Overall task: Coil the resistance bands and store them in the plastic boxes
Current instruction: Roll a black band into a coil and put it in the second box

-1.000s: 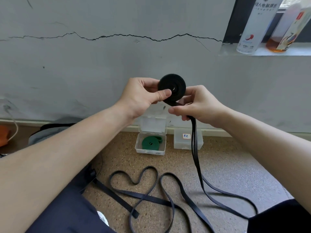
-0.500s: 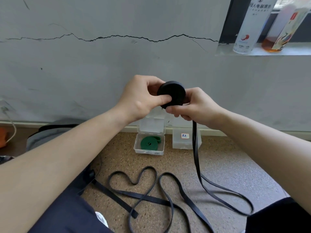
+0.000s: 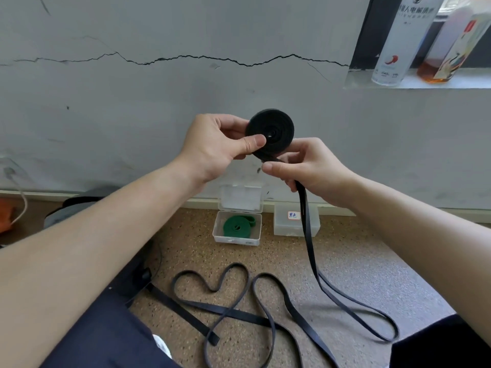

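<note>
Coil: a flat round coil of black rubber band is held up in the air before the grey wall, its face towards the camera.
Left hand: the left hand pinches the coil, thumb on its near face and fingers behind.
Right hand: the right hand, just below-right of the coil, curls thumb and fingers round the strip where it leaves the roll.
Tail: the unwound doubled black strip hangs from under the coil to the speckled floor.
Progress: winding looks partway done, with a good length not yet rolled.
Risk: if the thumb pinch slackens, the springy turns could loosen or push out at the centre. A twist in the hanging strip could wind in and leave the coil too fat for its box.
Open box: a clear plastic box with raised lid, on the floor below the coil, holds a rolled green band.
Closed box: a lidded translucent plastic box with a small label sits below-right of the coil. Its contents cannot be told.
Floor: loose loops of black strip lie farther below the coil. Whether they belong to the same band, I cannot tell.
</note>
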The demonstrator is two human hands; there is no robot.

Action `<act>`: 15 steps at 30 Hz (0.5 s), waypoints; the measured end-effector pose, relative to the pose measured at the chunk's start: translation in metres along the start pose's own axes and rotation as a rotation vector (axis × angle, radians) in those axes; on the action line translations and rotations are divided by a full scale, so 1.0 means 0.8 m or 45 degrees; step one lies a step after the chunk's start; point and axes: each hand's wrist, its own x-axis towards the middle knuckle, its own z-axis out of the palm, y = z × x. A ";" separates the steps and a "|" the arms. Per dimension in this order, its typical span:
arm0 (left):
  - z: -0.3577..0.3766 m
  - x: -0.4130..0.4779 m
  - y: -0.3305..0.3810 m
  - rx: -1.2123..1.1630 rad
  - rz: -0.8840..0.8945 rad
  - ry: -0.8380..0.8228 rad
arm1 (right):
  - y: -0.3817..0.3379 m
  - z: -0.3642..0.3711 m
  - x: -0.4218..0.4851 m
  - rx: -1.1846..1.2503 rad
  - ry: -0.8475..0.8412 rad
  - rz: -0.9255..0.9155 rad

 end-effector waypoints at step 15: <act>0.008 -0.011 -0.005 0.127 0.076 -0.111 | 0.002 0.003 0.000 -0.008 0.027 0.082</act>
